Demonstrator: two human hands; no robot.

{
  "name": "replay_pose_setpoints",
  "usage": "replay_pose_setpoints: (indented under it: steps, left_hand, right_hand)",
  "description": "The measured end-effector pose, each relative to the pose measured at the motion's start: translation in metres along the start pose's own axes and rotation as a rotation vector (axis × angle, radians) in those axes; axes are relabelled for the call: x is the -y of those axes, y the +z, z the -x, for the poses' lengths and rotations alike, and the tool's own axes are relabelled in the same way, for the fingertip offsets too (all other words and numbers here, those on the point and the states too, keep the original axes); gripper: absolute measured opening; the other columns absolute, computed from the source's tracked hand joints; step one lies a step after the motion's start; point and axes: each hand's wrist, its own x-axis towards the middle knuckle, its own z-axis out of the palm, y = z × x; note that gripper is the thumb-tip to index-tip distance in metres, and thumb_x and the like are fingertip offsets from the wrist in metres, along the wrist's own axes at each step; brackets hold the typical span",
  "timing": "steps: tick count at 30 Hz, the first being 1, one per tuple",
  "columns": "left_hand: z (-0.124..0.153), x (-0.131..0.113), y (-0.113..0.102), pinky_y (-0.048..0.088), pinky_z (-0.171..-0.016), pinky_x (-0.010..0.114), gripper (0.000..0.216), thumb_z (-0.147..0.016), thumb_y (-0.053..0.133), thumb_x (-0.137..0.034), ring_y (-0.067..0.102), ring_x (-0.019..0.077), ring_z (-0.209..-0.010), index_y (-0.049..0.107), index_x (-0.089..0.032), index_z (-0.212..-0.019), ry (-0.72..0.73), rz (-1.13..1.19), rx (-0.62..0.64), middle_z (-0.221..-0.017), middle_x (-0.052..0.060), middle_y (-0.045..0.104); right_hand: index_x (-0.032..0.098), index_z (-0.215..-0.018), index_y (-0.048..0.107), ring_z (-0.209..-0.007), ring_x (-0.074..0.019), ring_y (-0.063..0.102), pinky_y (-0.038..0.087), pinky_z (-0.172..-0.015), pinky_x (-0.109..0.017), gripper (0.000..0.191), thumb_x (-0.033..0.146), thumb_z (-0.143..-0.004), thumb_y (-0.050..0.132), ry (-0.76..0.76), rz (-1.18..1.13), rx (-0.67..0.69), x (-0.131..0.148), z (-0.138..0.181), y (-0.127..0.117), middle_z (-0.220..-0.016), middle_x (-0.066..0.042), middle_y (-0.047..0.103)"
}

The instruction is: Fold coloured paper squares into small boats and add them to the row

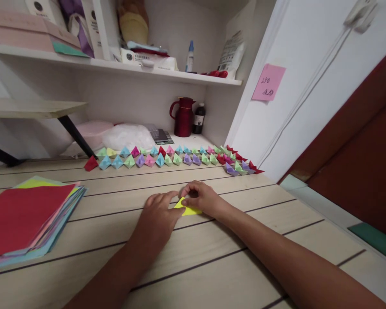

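A small folded piece of yellow paper point(191, 211) lies on the wooden table in front of me, with a pointed corner at its upper left. My left hand point(159, 213) is at its left side, fingers curled toward the tabletop and thumb pressed on the paper's left edge. From the right, my right hand point(203, 198) bends its thumb and index finger together at the paper's upper edge. Part of the paper is hidden under the right hand. Beyond both hands stand rows of small folded paper boats point(149, 161) in several colours.
A stack of coloured paper sheets with a red sheet point(25, 216) on top lies at the left. Behind the boats are a dark red jug point(184, 118), a dark bottle point(198, 119) and a white plastic bag point(128, 136). A small raised shelf point(35, 108) stands at back left.
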Motion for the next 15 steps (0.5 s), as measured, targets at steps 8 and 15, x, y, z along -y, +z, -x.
replay_pose_setpoints:
  steps: [8,15]
  left_hand:
    - [0.004,0.015,0.013,0.040,-0.097,0.048,0.030,-0.081,0.057,-0.011,0.056,0.0255,-0.115,0.068,-0.025,-0.106,-0.100,0.150,-0.122,-0.132,0.010,0.055]
    - [-0.001,0.019,0.019,0.045,-0.092,0.044,0.061,-0.073,0.066,-0.014,0.062,0.0228,-0.103,0.046,-0.022,-0.129,-0.264,0.435,-0.195,-0.119,0.009,0.061]
  right_hand:
    - [0.015,-0.068,0.059,-0.058,-0.0094,0.045,0.035,-0.057,-0.023,0.019,0.030,-0.066,0.071,0.063,-0.481,-0.018,0.000,0.001,-0.003,-0.062,0.004,0.054]
    - [0.016,-0.072,0.059,-0.054,-0.0086,0.043,0.032,-0.053,-0.022,0.029,0.037,-0.063,0.076,0.101,-0.592,-0.044,0.009,0.005,-0.001,-0.059,0.005,0.053]
